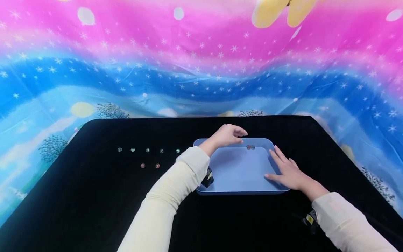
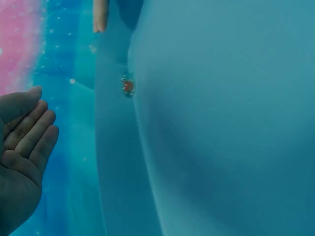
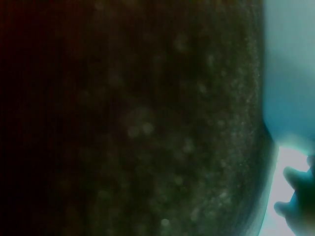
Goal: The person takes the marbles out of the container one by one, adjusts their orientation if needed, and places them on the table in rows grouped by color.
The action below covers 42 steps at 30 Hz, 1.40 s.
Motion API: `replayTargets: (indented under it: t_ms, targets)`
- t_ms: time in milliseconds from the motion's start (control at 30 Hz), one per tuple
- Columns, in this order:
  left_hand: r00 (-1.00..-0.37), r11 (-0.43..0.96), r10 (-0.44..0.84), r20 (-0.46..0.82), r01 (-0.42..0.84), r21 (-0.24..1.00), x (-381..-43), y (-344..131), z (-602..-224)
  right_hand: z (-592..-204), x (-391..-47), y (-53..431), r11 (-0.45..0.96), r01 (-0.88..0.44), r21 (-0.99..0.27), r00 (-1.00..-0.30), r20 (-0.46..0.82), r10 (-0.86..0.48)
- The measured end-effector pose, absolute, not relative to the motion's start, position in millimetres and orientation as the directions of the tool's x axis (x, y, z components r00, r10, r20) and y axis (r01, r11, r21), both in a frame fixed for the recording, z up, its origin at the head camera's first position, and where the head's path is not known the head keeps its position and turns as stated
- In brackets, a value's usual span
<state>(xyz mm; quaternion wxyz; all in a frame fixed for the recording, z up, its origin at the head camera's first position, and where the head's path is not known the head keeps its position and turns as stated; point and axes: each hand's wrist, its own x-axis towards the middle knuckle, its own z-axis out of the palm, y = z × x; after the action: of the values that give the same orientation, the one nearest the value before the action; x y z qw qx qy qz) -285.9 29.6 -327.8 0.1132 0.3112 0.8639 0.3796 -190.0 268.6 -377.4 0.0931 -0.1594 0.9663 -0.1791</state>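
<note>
A light blue rectangular tray [image 1: 239, 171] sits on the black table. Two small round glass-like pieces [image 1: 250, 147] lie together inside it by the far wall; the left wrist view shows a reddish glass-like piece [image 2: 128, 86] there. My left hand [image 1: 229, 134] hovers over the tray's far-left rim, fingers loosely bent and nothing visible in them; its palm [image 2: 24, 162] faces the camera in the left wrist view. On the tray's right side, my right hand [image 1: 288, 171] rests with spread fingers. Mostly dark blur fills the right wrist view, with some fingers [image 3: 298, 194] at its right edge.
Left of the tray, several small round glass-like pieces [image 1: 147, 150] form a row on the black cloth [image 1: 94, 203]. Two reddish ones [image 1: 150, 166] lie nearer. A colourful curtain [image 1: 201, 70] hangs behind the table.
</note>
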Motion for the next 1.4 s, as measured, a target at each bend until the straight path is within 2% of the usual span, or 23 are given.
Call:
replayTargets:
  t_ms: [300, 667, 1067, 1400]
  targets:
    - [-0.762, 0.520, 0.647, 0.015, 0.456, 0.722, -290.8, 49.3, -348.4, -379.6, -192.0, 270.6, 0.885, -0.270, -0.380, -0.932, -0.128, -0.339]
    - [-0.720, 0.554, 0.693, -0.013, 0.522, 0.648, -296.8, 64.9, -367.1, -379.0, -192.0, 269.6, 0.881, -0.273, -0.387, -0.930, -0.129, -0.345]
    - [-0.702, 0.550, 0.712, -0.012, 0.547, 0.632, -300.1, 73.3, -373.0, -377.4, -193.4, 270.1, 0.882, -0.279, -0.380, -0.929, -0.127, -0.349]
    - [-0.698, 0.585, 0.716, -0.011, 0.591, 0.555, -299.4, 75.8, -375.3, -377.6, -192.8, 270.4, 0.881, -0.275, -0.384, -0.929, -0.130, -0.347]
